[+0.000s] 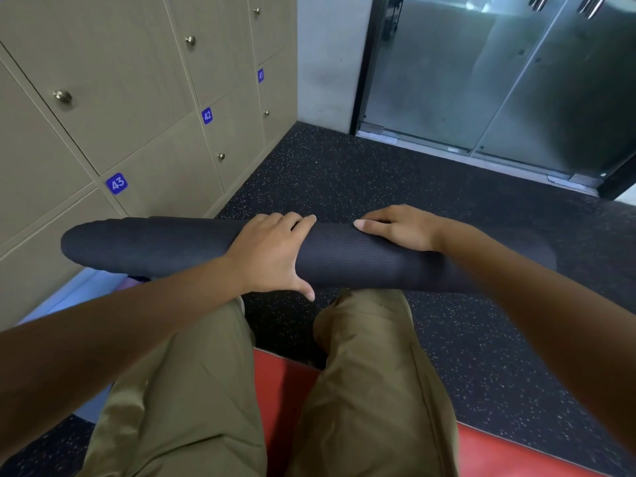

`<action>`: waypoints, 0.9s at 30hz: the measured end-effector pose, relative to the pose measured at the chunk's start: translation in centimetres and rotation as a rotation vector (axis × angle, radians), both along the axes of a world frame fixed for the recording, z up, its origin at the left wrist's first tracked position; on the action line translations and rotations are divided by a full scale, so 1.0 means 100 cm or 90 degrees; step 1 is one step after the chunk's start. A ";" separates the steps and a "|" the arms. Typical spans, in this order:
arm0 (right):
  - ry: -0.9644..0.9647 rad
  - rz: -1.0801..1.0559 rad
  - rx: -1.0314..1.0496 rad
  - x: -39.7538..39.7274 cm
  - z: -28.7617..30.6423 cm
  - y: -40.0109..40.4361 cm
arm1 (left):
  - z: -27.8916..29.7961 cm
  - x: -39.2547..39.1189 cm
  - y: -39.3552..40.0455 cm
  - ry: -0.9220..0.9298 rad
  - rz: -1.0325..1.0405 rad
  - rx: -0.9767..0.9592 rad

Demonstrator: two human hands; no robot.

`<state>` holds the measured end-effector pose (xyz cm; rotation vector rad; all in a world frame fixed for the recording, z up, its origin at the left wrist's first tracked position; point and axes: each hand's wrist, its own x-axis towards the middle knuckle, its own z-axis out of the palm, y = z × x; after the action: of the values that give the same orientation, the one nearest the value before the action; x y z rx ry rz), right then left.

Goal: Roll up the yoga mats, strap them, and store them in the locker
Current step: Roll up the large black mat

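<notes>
Rolled dark grey ribbed yoga mat (344, 259): lying across my knees, over black speckled rubber floor (344, 173). My left hand (272, 256): curled over the roll, thumb beneath. My right hand (399, 228): fingers wrapped over its top. Beige numbered lockers (144, 132): shut, left.

Both hands (330, 246) on rolled dark mat (155, 246) (across the knees)

Blue tag (116, 183) reading "43" sits at the corner of a beige locker door (165, 180). Further along the lockers, another blue tag (207, 115) reads "42", and a third (260, 75) looks like "41".
</notes>
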<state>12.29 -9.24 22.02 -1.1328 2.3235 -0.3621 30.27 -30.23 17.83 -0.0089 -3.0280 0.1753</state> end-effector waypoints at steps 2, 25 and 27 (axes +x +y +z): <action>-0.007 -0.003 0.012 -0.004 0.000 -0.003 | 0.001 -0.008 -0.001 -0.019 0.000 0.008; 0.594 -0.219 -0.252 -0.068 0.087 0.047 | 0.084 -0.098 -0.016 0.063 0.123 0.249; 0.591 -0.291 -0.317 -0.072 0.104 0.044 | 0.097 -0.103 -0.015 0.093 0.137 0.275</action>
<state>5.06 -4.81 32.39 -1.1107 3.4724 -0.7284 20.01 -31.77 27.51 0.3485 -2.8477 -0.4429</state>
